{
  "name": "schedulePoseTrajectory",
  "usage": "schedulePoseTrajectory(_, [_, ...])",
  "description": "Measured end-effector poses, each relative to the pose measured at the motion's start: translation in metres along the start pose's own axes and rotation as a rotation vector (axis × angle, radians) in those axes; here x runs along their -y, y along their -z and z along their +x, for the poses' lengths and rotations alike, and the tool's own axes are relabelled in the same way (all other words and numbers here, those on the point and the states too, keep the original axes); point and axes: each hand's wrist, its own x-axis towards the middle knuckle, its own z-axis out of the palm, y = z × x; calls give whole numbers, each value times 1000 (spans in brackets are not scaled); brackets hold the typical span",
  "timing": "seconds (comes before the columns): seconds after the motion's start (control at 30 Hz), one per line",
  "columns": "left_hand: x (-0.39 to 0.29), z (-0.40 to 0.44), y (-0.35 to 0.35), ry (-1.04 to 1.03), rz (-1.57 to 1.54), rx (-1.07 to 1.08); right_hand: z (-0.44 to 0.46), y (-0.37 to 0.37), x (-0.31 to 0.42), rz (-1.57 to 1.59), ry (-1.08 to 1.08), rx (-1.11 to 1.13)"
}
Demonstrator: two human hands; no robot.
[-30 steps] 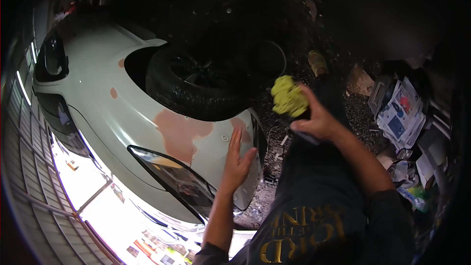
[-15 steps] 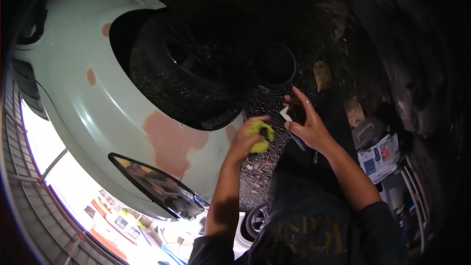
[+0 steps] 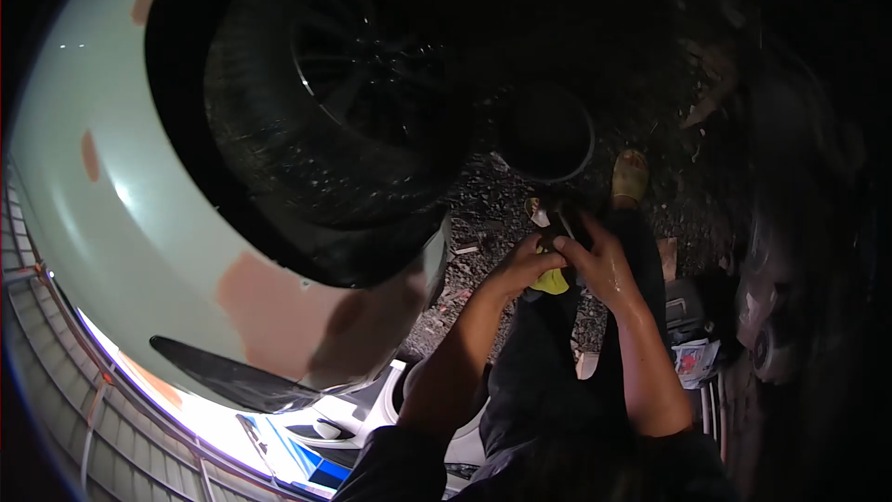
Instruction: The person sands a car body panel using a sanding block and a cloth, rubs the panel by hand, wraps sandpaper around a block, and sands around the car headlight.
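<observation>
Both my hands meet above my legs, close to the front corner of a pale car body (image 3: 177, 214). My left hand (image 3: 522, 270) is closed around a crumpled yellow-green cloth (image 3: 552, 283), which shows below its fingers. Wet and shiny on the back, my right hand (image 3: 602, 265) grips a thin dark folded sheet (image 3: 563, 223), which looks like sandpaper. The fingertips are close together and partly hide both items. A large reddish-brown patch (image 3: 269, 302) covers the bodywork beside the headlight (image 3: 228, 376), with a shadow across its right part.
The dark wheel (image 3: 325, 112) sits inside the wheel arch. A black bucket (image 3: 548, 135) stands on the gravel (image 3: 469, 232) beyond my hands. My shoe (image 3: 630, 177) is right of it. Printed papers (image 3: 695, 361) and a dark case (image 3: 686, 302) lie at the right.
My hands were apart and have come together, the cloth now against the dark sheet. The view has shifted, with the car sliding left and the wheel looming larger.
</observation>
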Motion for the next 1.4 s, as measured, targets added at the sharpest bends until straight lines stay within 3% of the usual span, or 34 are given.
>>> schedulePoseTrajectory(0.13, [-19, 61, 17, 48, 103, 140, 41, 31, -51, 129, -3, -188])
schedulePoseTrajectory(0.2, [10, 138, 57, 80, 307, 27, 61, 52, -79, 272, -1, -368])
schedulePoseTrajectory(0.27, [7, 194, 85, -48, 389, -186, 73, 73, -118, 450, -54, -451])
schedulePoseTrajectory(0.33, [44, 280, 132, -197, 523, -245, 78, 92, -156, 660, -192, -400])
schedulePoseTrajectory(0.4, [85, 364, 172, -296, 801, -291, 89, 96, -183, 789, -298, -431])
schedulePoseTrajectory(0.47, [137, 446, 205, -433, 1254, -234, 92, 81, -145, 852, -301, -479])
schedulePoseTrajectory(0.5, [165, 481, 219, -548, 1416, -199, 89, 89, -147, 858, -285, -348])
schedulePoseTrajectory(0.53, [157, 478, 199, -392, 1549, -169, 89, 93, -143, 872, -305, -366])
schedulePoseTrajectory(0.6, [130, 446, 151, -80, 1730, -45, 90, 93, -130, 912, -354, -393])
schedulePoseTrajectory(0.7, [91, 418, 133, -10, 1808, 86, 93, 98, -134, 889, -269, -311])
schedulePoseTrajectory(0.83, [40, 292, 102, 21, 688, -209, 102, 98, -135, 708, -173, -321])
schedulePoseTrajectory(0.93, [11, 189, 75, -129, 467, -145, 110, 82, -152, 424, -41, -454])
schedulePoseTrajectory(0.97, [-12, 137, 51, -185, 508, -195, 109, 63, -154, 242, 15, -519])
schedulePoseTrajectory(1.0, [-39, 80, 24, -240, 550, -237, 101, 34, -136, 207, -60, -399])
schedulePoseTrajectory(1.07, [-70, -1, -5, -387, 745, -316, 67, -51, -80, 18, 200, -289])
schedulePoseTrajectory(1.1, [-72, -37, -4, -383, 1049, -498, 60, -79, -76, 90, 163, -290])
schedulePoseTrajectory(1.17, [-120, -135, -16, -430, 1097, -526, 37, -121, -36, -89, 177, -267])
schedulePoseTrajectory(1.2, [-130, -173, -9, -524, 1180, -520, 11, -140, 1, -335, 218, -243])
schedulePoseTrajectory(1.27, [-160, -260, -10, -419, 1305, -592, -26, -175, 31, -185, 203, -155])
schedulePoseTrajectory(1.4, [-184, -397, 20, -574, 1553, -787, -78, -260, 26, -37, 316, -84])
